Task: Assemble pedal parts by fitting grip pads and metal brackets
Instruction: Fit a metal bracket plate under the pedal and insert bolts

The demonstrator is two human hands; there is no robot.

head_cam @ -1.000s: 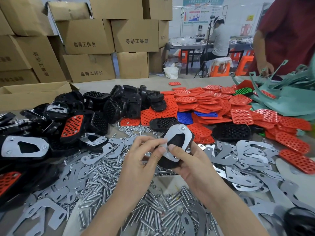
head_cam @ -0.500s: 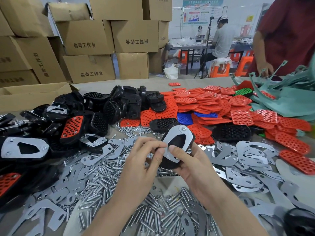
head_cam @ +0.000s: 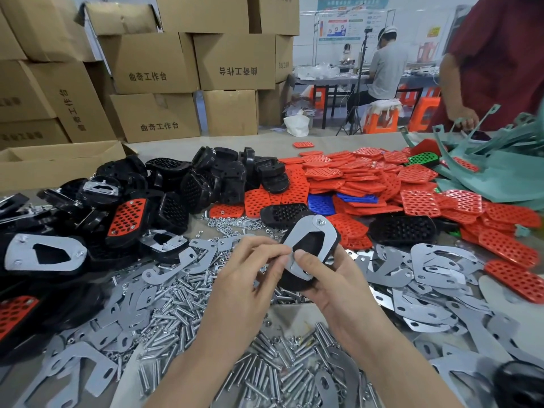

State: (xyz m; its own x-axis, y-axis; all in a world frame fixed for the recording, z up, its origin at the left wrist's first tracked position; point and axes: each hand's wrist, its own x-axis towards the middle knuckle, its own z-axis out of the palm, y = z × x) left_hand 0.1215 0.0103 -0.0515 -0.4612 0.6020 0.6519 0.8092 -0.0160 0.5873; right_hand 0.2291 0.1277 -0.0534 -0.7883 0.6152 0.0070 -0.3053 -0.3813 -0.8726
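Left hand (head_cam: 244, 278) and right hand (head_cam: 329, 285) both pinch the pedal (head_cam: 307, 245); cartons (head_cam: 153, 63) read 曲奇工作台.

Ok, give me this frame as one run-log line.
step: bracket onto pedal | left hand: pinches bracket edge | right hand: grips pedal, thumb on bracket | bolt: seated at bracket's far end

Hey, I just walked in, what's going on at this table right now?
A person is assembling a pedal by hand. The right hand cradles a black pedal body with a metal bracket laid on it, thumb pressing the bracket. The left hand pinches at the bracket's near edge; whether it holds a small part too is unclear. A bolt already sits at the bracket's far end. Around them lie loose bolts, spare brackets and red grip pads.
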